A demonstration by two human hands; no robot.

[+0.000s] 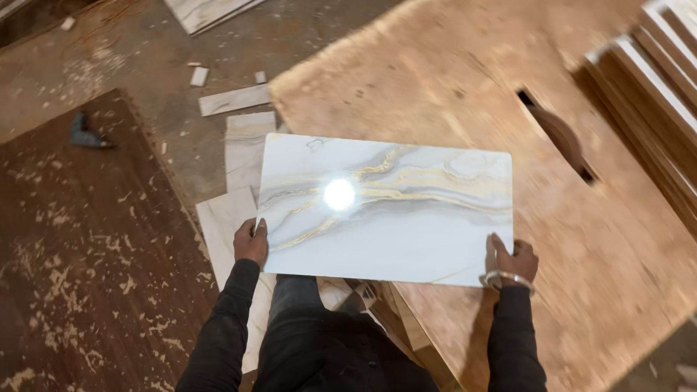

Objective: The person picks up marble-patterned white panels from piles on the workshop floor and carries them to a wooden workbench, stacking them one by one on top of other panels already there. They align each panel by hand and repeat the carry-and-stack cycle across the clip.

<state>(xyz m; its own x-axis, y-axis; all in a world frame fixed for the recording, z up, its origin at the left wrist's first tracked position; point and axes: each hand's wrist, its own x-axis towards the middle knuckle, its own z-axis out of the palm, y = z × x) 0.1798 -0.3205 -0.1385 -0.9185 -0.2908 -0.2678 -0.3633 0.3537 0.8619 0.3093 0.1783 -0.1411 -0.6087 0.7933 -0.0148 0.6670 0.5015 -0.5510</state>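
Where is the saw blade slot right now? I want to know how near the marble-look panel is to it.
In the head view the saw blade slot sits upper right in the wooden table, just beyond the far right corner of the marble-look panel, apart from it.

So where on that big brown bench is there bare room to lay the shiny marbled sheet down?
Bare wood lies on the brown plywood bench beyond the glossy white gold-veined sheet, left of the saw slot. Crowded: stacked boards along the right edge, pale offcuts on the floor at the left.

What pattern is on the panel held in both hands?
White-grey marble with gold veins on the panel, head view.
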